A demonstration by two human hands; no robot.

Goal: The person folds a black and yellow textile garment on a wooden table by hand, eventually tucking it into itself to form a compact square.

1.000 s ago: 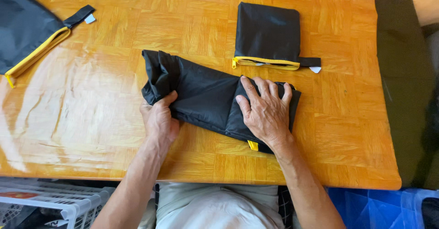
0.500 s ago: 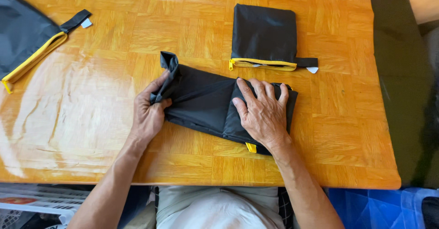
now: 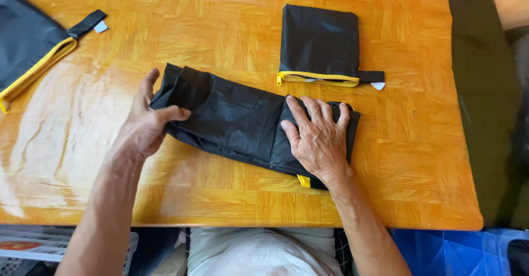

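Three black bags lie on one wooden table (image 3: 231, 28). At centre, your right hand (image 3: 318, 138) presses spread and flat on the folded bag (image 3: 237, 120); your left hand (image 3: 147, 123) pinches its left end. One pouch (image 3: 319, 44) sits upper centre, one bag (image 3: 27, 42) upper left.

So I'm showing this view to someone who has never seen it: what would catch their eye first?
First, the long folded black fabric lying mid-table on the orange wooden table, with the right hand pressed flat on its right end and the left hand gripping its left end. Next, the yellow zips: one on the black pouch behind it, another on the black bag at the far left edge.
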